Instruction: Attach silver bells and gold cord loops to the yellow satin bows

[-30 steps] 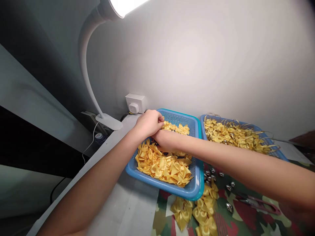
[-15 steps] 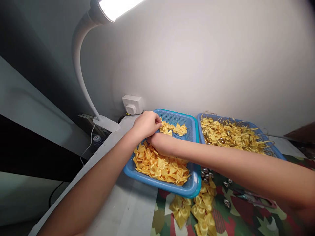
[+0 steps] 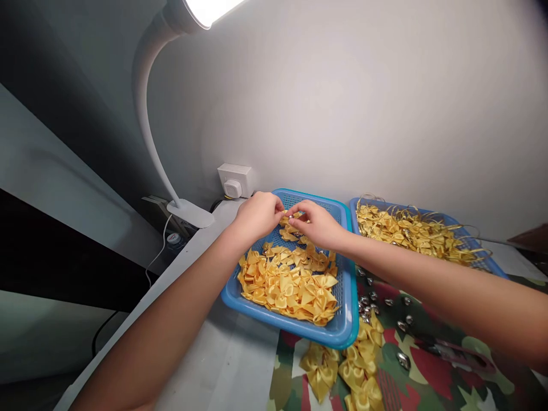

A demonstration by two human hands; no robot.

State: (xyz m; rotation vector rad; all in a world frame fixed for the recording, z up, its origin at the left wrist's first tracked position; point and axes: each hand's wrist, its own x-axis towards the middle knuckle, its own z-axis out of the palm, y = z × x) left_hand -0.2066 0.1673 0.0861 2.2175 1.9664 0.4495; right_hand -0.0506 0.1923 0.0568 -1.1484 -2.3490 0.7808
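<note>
Fingers (image 3: 277,206) of the left hand (image 3: 257,215) and right hand (image 3: 317,226) are meeting, pinched almost shut on one small yellow bow (image 3: 285,218) held between them. They are hovering over the blue basket (image 3: 342,329), a slotted plastic tray standing near the far edge of the surface. Glossy satin bows (image 3: 286,285), folded and crisp-cornered, are lying heaped in its near half. Small round silver bells (image 3: 370,299) are glinting on the camouflage cloth (image 3: 428,365) just beside the basket.
</note>
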